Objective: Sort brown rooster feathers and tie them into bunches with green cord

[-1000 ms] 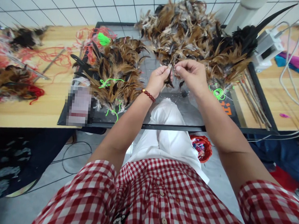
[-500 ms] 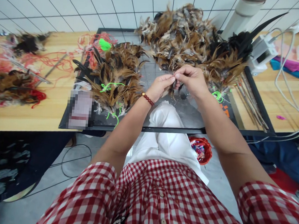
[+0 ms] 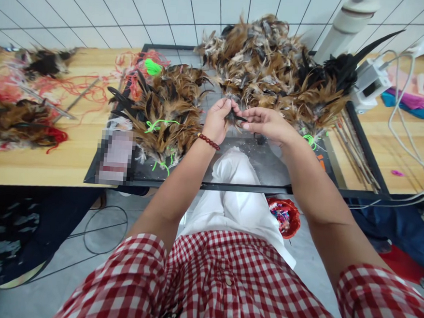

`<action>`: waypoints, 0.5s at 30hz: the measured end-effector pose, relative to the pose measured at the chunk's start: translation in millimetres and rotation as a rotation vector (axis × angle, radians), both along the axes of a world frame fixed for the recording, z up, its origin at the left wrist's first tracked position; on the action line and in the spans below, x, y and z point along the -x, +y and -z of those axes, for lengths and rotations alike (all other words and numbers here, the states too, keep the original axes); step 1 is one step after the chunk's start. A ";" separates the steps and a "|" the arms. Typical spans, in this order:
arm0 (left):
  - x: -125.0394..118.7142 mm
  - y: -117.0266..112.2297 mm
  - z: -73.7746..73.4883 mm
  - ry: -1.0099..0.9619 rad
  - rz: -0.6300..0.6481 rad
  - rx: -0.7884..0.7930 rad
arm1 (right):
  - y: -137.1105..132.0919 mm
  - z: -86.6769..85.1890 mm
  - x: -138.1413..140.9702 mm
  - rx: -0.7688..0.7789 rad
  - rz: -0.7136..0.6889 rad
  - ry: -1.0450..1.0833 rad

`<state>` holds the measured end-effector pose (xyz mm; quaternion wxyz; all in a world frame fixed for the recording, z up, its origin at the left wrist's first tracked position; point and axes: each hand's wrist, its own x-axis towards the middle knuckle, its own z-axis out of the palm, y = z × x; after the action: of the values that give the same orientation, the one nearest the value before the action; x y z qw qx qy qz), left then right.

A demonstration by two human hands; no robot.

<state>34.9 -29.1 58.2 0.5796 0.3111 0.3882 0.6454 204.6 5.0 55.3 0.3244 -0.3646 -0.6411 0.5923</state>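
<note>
My left hand (image 3: 217, 120), with a dark red bead bracelet at the wrist, is closed on a small dark feather bunch (image 3: 234, 118). The quill ends are hidden in the fingers. My right hand (image 3: 267, 125) is at the tips of that bunch, its fingers partly extended; whether they pinch a tip is unclear. Behind both hands rises a large heap of brown feathers (image 3: 262, 61). Left of them lie tied brown feather bundles (image 3: 168, 102) with bright green string (image 3: 159, 125). All of this rests on a black-framed glass tray (image 3: 246, 186).
Black feathers (image 3: 340, 66) and a white charger (image 3: 372, 78) with looping cables are at the right. Thin sticks (image 3: 358, 150) lie along the tray's right side. Red string (image 3: 82, 89) and more feathers (image 3: 14, 121) cover the left table. A red basket (image 3: 294, 225) stands on the floor.
My hands were together at the fingertips. The right hand has drawn a little to the right with fingers more extended, and the left has turned upright, showing the dark feathers.
</note>
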 end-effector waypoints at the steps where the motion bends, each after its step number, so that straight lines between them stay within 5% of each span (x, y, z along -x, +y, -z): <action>1: 0.4 0.4 -0.1 0.001 -0.013 0.011 | 0.0 0.2 0.7 0.005 0.023 -0.020; 11: 2.9 4.8 3.3 0.067 -0.062 0.110 | 29.7 15.4 -8.7 -0.423 0.460 0.067; 15: 6.0 10.7 7.9 0.111 -0.126 0.088 | 27.2 16.9 -14.3 -0.701 0.340 -0.190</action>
<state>28.9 -18.4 50.3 0.5286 0.2953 0.4666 0.6447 219.0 32.2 38.3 0.4616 -0.3858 -0.7621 0.2393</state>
